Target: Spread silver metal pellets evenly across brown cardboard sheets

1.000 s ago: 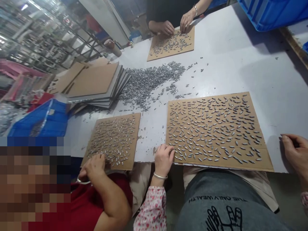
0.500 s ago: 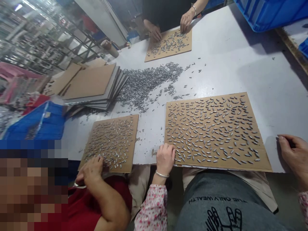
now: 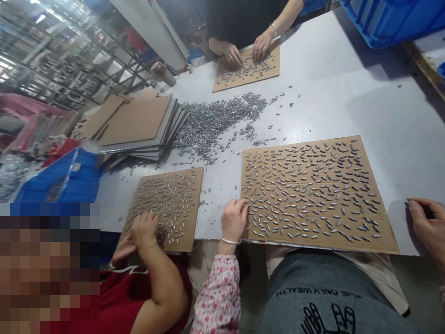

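A large cardboard sheet (image 3: 321, 244) lies before me, dotted with many small, silvery, spindle-shaped metal pieces (image 3: 299, 192) spread apart in loose rows. At its left edge, near the front corner, my left hand (image 3: 233, 220) is closed with the fingertips on the cardboard; the grip's underside is hidden. My right hand (image 3: 427, 225) is by the table's front edge, right of the sheet and apart from it. Its thumb and fingers are loosely curled with a gap between them, and nothing shows in them. Part of this hand is cut off by the frame.
A co-worker's hand (image 3: 146, 229) works over a smaller cardboard sheet (image 3: 189, 241) at left. Across the white table (image 3: 323, 102), another person's hands (image 3: 262, 46) touch pieces on a third sheet (image 3: 222, 86). A metal-piece heap (image 3: 215, 120), stacked boards (image 3: 139, 118) and blue crate (image 3: 392, 23) stand around.
My left hand has moved slightly up along the sheet's left edge. The co-worker's hand at left has shifted up over its sheet, and the far person's hands have come closer together.
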A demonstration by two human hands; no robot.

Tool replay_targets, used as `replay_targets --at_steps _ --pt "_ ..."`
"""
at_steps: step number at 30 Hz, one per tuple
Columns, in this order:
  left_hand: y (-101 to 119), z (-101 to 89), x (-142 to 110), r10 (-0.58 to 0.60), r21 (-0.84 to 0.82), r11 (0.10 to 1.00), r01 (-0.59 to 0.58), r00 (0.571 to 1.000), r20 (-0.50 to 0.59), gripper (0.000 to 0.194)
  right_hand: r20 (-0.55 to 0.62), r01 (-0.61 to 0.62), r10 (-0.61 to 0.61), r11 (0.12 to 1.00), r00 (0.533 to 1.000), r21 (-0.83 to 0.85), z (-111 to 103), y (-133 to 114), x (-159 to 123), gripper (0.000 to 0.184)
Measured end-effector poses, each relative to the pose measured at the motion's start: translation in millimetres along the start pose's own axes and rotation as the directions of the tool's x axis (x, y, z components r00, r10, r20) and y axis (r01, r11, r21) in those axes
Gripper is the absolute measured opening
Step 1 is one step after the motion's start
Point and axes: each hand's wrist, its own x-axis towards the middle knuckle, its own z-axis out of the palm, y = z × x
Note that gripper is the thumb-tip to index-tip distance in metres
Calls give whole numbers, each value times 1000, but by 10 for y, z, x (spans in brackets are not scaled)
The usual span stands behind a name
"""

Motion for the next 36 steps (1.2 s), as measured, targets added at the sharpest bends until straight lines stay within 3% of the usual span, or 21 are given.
replay_targets --at_steps 6,10,14,18,22,27,31,36 --pt "97 20 264 87 107 990 -96 993 83 16 -15 10 -10 1000 1000 4 56 85 -4 48" --pt "114 52 293 107 173 977 -128 987 124 15 6 13 -13 1000 1000 -21 44 68 0 47" --pt "153 93 257 71 199 976 -87 994 85 16 19 -2 2 1000 1000 -24 -3 -12 -1 44" --pt "156 196 202 42 174 984 -45 999 19 16 19 -37 37 999 999 -1 -51 -101 5 42" --pt "15 275 186 -13 68 998 16 999 -45 18 21 -43 43 999 999 11 -86 -163 13 40" --pt "-210 149 315 -133 -84 989 123 983 -127 20 19 -47 47 999 999 17 -83 -171 8 40" --pt "-206 22 463 -130 -122 985 122 990 -59 18 13 -46 46 999 999 10 -35 -98 -16 40" --pt "-124 56 551 -87 -54 995 87 996 9 16 5 -34 34 999 999 -18 4 -15 -34 40"
